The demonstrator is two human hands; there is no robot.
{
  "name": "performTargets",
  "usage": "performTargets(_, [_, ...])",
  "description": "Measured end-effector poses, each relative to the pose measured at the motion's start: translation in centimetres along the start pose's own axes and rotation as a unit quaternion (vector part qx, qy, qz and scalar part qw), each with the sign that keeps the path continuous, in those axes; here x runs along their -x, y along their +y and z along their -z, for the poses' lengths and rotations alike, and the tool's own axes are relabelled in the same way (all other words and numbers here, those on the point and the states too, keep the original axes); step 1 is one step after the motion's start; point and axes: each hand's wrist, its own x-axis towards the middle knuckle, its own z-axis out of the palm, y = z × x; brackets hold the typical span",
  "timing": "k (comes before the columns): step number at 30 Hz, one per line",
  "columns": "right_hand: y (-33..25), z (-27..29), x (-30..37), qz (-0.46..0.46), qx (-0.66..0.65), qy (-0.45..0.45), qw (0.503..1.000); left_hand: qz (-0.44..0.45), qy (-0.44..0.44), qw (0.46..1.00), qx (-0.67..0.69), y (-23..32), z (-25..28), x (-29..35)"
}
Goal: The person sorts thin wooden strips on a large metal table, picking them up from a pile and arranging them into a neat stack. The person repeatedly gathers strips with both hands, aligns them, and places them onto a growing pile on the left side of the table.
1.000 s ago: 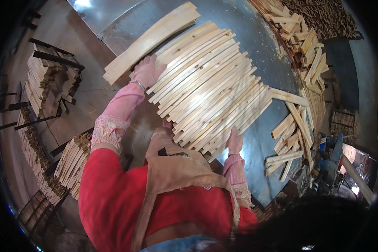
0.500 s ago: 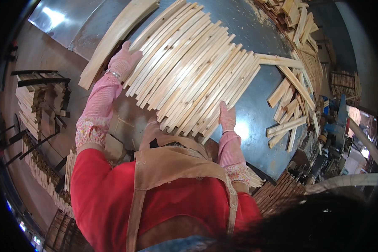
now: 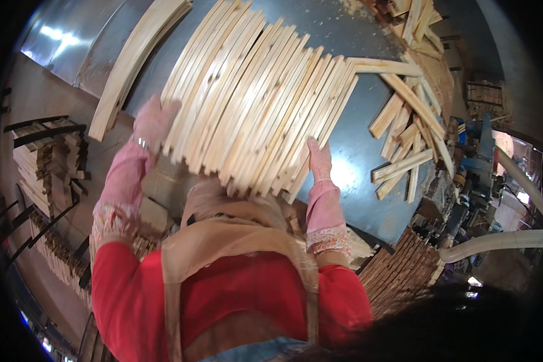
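Between both hands [image 3: 154, 123] [image 3: 320, 160], wooden slats [image 3: 247, 99] on metal table [image 3: 357, 136]

"Can you make out your fingers?"

"Hardly. My left hand [image 3: 154, 120] is blurred, so I can't tell one finger from the next. With my right hand [image 3: 320, 160], I can't see how far the fingers reach beneath the sticks [image 3: 247, 90]."

"What do the sticks cover?"

"Part of the table [image 3: 374, 211]. Their own undersides are hidden from me too."

"And farther off?"

"The thick boards [image 3: 130, 66] at far left lose their far end to the edge of my view, as does the wood pile [image 3: 416, 24] at far right. The clutter [image 3: 461, 196] on the right is too small to tell."

"Near right?"

"A dark blur [image 3: 464, 320] blocks everything behind it."
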Motion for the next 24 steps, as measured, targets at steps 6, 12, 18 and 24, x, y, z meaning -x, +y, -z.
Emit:
performTargets(6, [4.7, 5.0, -8.0, 0.046, -0.066, -0.114, 0.99, 0.03, -0.083, 0.996, 0.0, -2.4, -4.3, 1.3])
performTargets(12, [0.4, 6.7, -13.8, 0.043, -0.165, -0.075, 0.982, -0.179, 0.073, 0.968, 0.16, -4.9, -7.0, -9.9])
performTargets(18, [-8.1, 4.1, -17.0, -0.054, -0.611, -0.133, 0.778, -0.109, -0.008, 0.831, 0.546, 0.6, -10.1, -15.4])
performTargets(24, [-0.3, 3.7, -22.0, -0.12, -0.568, -0.22, 0.784, -0.057, -0.199, 0.84, 0.501, 5.0, -6.1, -15.5])
